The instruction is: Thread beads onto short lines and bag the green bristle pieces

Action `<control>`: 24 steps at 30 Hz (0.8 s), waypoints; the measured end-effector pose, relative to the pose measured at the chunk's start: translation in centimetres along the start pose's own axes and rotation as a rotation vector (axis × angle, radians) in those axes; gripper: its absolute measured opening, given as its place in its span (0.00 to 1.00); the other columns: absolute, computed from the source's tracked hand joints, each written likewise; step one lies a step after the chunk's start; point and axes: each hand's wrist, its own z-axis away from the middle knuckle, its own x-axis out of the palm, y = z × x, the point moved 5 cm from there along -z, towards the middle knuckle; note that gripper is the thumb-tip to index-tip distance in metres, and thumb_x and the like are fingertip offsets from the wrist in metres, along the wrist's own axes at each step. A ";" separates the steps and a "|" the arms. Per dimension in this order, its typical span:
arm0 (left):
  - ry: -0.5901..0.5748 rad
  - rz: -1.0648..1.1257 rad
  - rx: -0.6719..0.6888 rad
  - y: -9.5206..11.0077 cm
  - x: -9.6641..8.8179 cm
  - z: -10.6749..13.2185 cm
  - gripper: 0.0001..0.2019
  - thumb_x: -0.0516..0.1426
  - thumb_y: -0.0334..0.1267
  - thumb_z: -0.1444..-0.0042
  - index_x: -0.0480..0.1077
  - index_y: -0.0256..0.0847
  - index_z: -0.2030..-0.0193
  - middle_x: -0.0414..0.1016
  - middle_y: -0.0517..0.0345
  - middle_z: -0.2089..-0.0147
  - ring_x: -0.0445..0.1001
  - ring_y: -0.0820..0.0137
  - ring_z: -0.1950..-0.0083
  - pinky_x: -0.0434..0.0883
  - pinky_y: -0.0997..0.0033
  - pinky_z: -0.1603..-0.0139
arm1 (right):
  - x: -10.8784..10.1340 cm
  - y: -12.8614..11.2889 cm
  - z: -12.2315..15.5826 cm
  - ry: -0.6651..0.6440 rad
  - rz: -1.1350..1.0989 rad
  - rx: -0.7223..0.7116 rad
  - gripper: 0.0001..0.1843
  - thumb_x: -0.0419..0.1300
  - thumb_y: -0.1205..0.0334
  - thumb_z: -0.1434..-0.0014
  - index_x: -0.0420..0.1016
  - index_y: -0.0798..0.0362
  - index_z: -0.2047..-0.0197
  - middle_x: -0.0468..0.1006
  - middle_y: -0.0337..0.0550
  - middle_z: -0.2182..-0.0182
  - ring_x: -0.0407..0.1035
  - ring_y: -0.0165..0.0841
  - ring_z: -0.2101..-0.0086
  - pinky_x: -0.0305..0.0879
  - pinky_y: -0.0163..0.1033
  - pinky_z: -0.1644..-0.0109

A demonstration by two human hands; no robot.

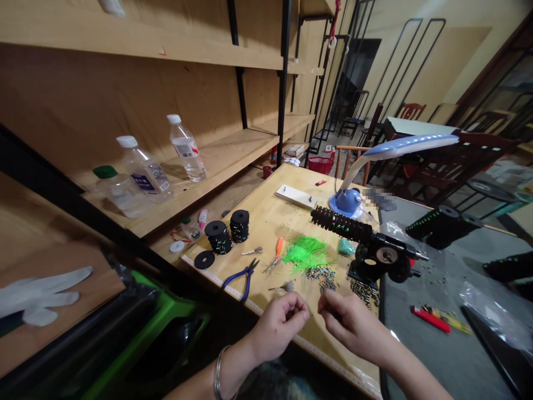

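Note:
My left hand (283, 324), with a bangle on its wrist, is closed in a pinch over the table's near edge. Facing it, a small gap away, my right hand (347, 319) is closed too. Whatever either hand holds is too small to make out. Just beyond them lie a heap of colourful beads (320, 274) and a bundle of bright green strands (307, 253). Dark small pieces (364, 291) are piled behind my right hand. Blue-handled pliers (244, 280) and an orange-handled tool (278, 248) rest to the left.
Black spools (217, 238) stand at the table's left edge. A black winding device (381, 255) with a loaded shaft is at the right, near a blue desk lamp (347, 203). Bottles (187, 150) stand on the shelf. A red cutter (431, 319) lies on the grey surface.

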 end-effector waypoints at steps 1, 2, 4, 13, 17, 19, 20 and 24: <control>0.002 -0.002 -0.001 -0.1 0.0 0.0 0.08 0.55 0.40 0.43 0.64 0.39 0.69 0.59 0.65 0.74 0.57 0.73 0.70 0.57 0.73 0.69 | 0.1 0.1 0.0 0.001 0.001 0.001 0.04 0.49 0.67 0.44 0.63 0.52 0.69 0.62 0.32 0.79 0.58 0.26 0.78 0.50 0.31 0.73; 0.005 -0.003 -0.003 -0.1 0.0 0.0 0.08 0.55 0.39 0.43 0.64 0.39 0.69 0.59 0.65 0.74 0.57 0.73 0.71 0.57 0.73 0.69 | 0.1 0.2 0.0 0.000 0.005 0.004 0.04 0.49 0.68 0.44 0.63 0.51 0.69 0.61 0.32 0.80 0.58 0.26 0.78 0.50 0.31 0.73; 0.016 -0.001 -0.002 -0.2 0.0 0.0 0.07 0.55 0.39 0.44 0.63 0.39 0.70 0.58 0.65 0.74 0.56 0.73 0.71 0.56 0.73 0.70 | 0.2 0.4 0.0 0.003 0.019 0.013 0.03 0.50 0.68 0.46 0.62 0.51 0.69 0.61 0.32 0.80 0.57 0.26 0.78 0.50 0.31 0.73; 0.022 0.010 0.018 0.0 -0.1 -0.1 0.07 0.54 0.39 0.45 0.62 0.40 0.70 0.58 0.65 0.75 0.57 0.73 0.72 0.57 0.73 0.70 | -0.1 1.3 -0.2 0.067 0.065 0.030 0.04 0.49 0.69 0.49 0.58 0.50 0.72 0.59 0.31 0.80 0.56 0.27 0.78 0.50 0.32 0.72; 0.043 -0.001 0.015 -0.2 -0.2 -0.1 0.07 0.54 0.39 0.46 0.62 0.40 0.71 0.58 0.65 0.75 0.57 0.74 0.72 0.57 0.74 0.70 | -0.2 1.1 -0.4 0.086 0.065 0.024 0.04 0.49 0.69 0.50 0.58 0.50 0.73 0.58 0.31 0.81 0.55 0.26 0.79 0.49 0.32 0.73; 0.043 0.015 -0.003 -0.3 -0.2 -0.1 0.07 0.54 0.39 0.46 0.61 0.41 0.71 0.58 0.66 0.76 0.57 0.74 0.73 0.56 0.74 0.71 | -0.4 1.0 -0.4 0.102 0.063 0.019 0.04 0.49 0.69 0.50 0.58 0.50 0.73 0.58 0.31 0.81 0.56 0.26 0.78 0.49 0.32 0.72; 0.038 0.029 -0.015 -0.4 -0.1 -0.1 0.07 0.54 0.39 0.46 0.61 0.41 0.71 0.59 0.67 0.77 0.58 0.75 0.74 0.57 0.74 0.72 | -0.4 1.0 -0.4 0.107 0.061 0.020 0.04 0.49 0.69 0.50 0.58 0.50 0.73 0.59 0.31 0.81 0.57 0.26 0.79 0.50 0.32 0.72; 0.009 0.088 -0.044 -0.3 -0.1 0.0 0.08 0.55 0.41 0.45 0.60 0.41 0.70 0.65 0.65 0.78 0.62 0.74 0.76 0.59 0.74 0.72 | -0.5 1.2 -0.3 0.112 0.072 0.027 0.04 0.49 0.68 0.49 0.59 0.50 0.72 0.60 0.32 0.81 0.59 0.27 0.78 0.51 0.32 0.72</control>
